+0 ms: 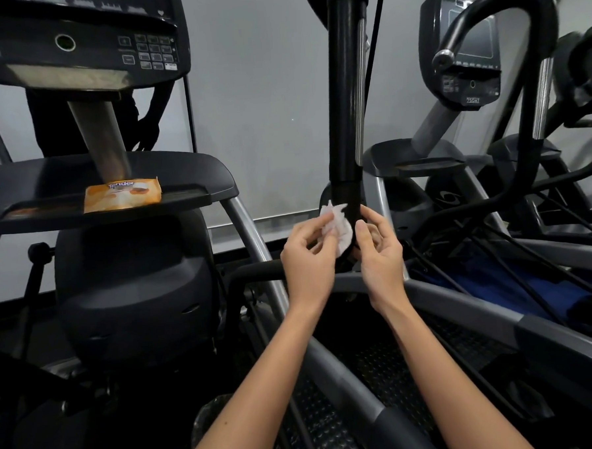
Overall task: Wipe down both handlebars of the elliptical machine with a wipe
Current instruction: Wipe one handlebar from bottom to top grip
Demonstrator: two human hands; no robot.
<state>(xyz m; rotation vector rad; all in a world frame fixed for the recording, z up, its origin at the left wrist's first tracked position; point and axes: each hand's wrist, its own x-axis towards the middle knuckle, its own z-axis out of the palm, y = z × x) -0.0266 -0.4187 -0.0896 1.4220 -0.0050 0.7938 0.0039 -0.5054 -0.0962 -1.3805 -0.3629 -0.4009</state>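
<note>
The flat orange plastic packet [121, 197] carries the word "Tender" in white. A small label [472, 100] under the neighbouring machine's dark grey console [460, 44] reads "750A", then one unclear character.

White wipe [339, 227], black handlebar [344, 94], orange-and-white wipes pack [121, 198], grey wall [263, 88].

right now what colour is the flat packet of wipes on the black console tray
The flat wipes packet is orange with white patches; head view shows it.
</note>
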